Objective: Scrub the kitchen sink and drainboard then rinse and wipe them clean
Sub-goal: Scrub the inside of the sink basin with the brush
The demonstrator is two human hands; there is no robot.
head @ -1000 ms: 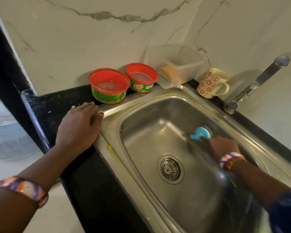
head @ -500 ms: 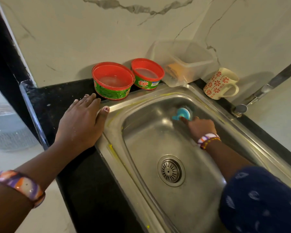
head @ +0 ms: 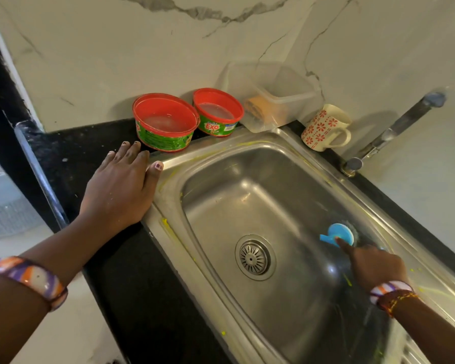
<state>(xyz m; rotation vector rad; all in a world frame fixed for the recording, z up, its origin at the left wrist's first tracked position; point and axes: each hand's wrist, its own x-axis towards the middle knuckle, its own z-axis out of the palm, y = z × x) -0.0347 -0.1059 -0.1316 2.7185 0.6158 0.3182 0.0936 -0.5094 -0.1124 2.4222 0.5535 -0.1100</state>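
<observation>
Marble-backed counter, steel sink point(head: 168, 179). Scrub step: right hand point(head: 373, 266) fingers clamped on blue scrubber point(head: 340, 233) at basin's right wall; left hand point(head: 121, 190) flat, fingers together. Next: cover remaining walls, drainboard.

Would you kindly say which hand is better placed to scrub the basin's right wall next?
The right hand: it already holds the blue scrubber against that wall, while the left hand rests flat on the counter.
</observation>
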